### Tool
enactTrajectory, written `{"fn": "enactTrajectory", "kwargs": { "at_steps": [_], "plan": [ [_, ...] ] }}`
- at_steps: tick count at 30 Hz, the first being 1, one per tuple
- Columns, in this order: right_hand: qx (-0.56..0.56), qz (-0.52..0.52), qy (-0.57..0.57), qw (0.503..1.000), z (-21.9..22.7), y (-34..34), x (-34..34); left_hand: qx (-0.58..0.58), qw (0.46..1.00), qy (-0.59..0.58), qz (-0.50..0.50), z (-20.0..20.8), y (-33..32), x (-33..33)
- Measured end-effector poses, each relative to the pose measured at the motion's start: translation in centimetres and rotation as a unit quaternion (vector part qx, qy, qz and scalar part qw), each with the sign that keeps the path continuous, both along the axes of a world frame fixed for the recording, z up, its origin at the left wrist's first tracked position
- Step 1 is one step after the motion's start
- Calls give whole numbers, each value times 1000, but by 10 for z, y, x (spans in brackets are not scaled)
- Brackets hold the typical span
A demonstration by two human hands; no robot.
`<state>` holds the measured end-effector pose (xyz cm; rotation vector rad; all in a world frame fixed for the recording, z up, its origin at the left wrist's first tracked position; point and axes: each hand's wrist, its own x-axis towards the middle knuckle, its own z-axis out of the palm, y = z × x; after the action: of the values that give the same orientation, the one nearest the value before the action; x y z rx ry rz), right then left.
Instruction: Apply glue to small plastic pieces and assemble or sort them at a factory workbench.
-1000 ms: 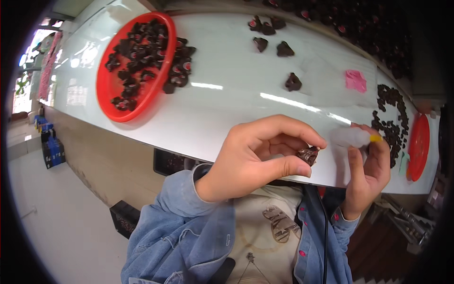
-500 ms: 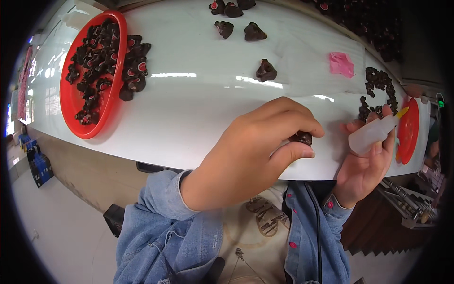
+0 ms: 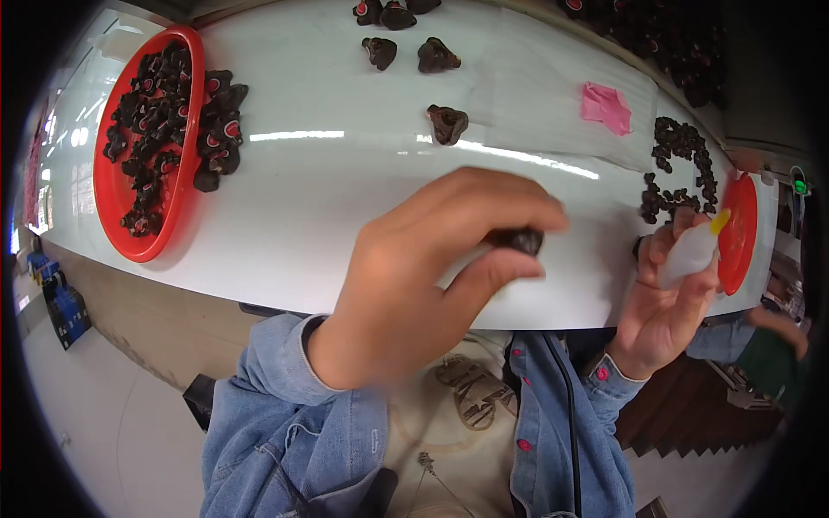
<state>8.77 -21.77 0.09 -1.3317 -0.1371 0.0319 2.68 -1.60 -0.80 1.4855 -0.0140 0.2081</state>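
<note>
Apparently at the step of handling one dark piece (image 3: 525, 241); pinching that piece narrowly between thumb and fingers of the left hand (image 3: 414, 276) (too blurred to judge exact contact); gripping a white squeeze bottle (image 3: 689, 262) in the right hand (image 3: 661, 318), well apart to the right of the pinch, with yellow tip (image 3: 720, 221) turned away; next, as judged, steady the pinch before releasing or bringing the tip near; for open room, use the bare white table (image 3: 294, 207) left of the pinch; mind the lone dark piece (image 3: 447, 124) beyond and left, red tray (image 3: 194, 104) farther left, and near table edge (image 3: 570, 326) on the body side.
</note>
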Motion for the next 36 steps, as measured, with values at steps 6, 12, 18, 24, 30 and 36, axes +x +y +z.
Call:
{"fn": "enactTrajectory", "kwargs": {
  "at_steps": [6,12,18,24,30,36],
  "plan": [
    [-13,72,-45,996,4,-19,8,-217,975,32,-48,-7,1,-10],
    [0,170,-73,983,12,-9,8,-246,967,45,-36,-7,1,-11],
    [-129,77,-70,986,15,12,-2,-239,969,50,-45,-7,2,-11],
    [-173,111,-166,965,16,6,-2,-255,964,61,-47,-7,1,-11],
    [-228,164,-282,917,27,1,-5,-247,965,66,-62,-7,3,-11],
    [-153,113,-237,953,22,-1,-10,-249,965,48,-64,-8,4,-11]
  ]
}}
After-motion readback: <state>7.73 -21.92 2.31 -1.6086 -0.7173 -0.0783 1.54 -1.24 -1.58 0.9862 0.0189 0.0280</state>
